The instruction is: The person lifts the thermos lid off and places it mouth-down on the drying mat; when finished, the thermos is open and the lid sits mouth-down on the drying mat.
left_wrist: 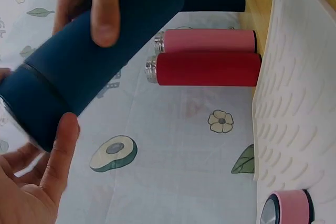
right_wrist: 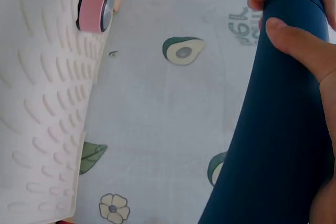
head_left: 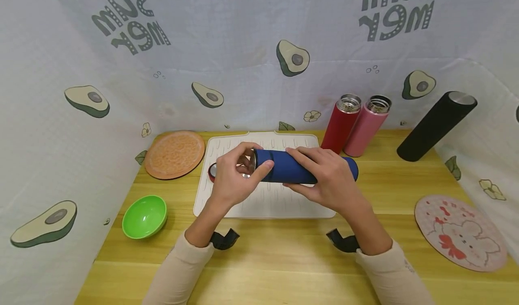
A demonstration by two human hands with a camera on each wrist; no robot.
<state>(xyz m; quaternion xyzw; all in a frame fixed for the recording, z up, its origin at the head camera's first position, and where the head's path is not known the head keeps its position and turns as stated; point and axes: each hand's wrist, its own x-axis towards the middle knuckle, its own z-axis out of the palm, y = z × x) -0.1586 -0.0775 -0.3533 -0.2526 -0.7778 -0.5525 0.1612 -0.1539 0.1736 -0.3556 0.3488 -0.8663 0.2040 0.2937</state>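
Blue and cylindrical, the long flask [head_left: 281, 170] was held lengthwise between my hands, over a white ridged rectangular mat [head_left: 267, 203]. My left hand [head_left: 233, 176] was partly closed, thumb and fingers pinching the seamed end. My right hand [head_left: 334, 176] was curled round the body, thumb on the near side. Beyond the right hand stood a red cylindrical bottle [head_left: 339, 125] and a pink cylindrical bottle [head_left: 366, 131], both with bare metal necks. A round pink-and-black lid [left_wrist: 294, 208] lay on the mat near the left hand; a green glossy bowl [head_left: 145, 217] sat farther left.
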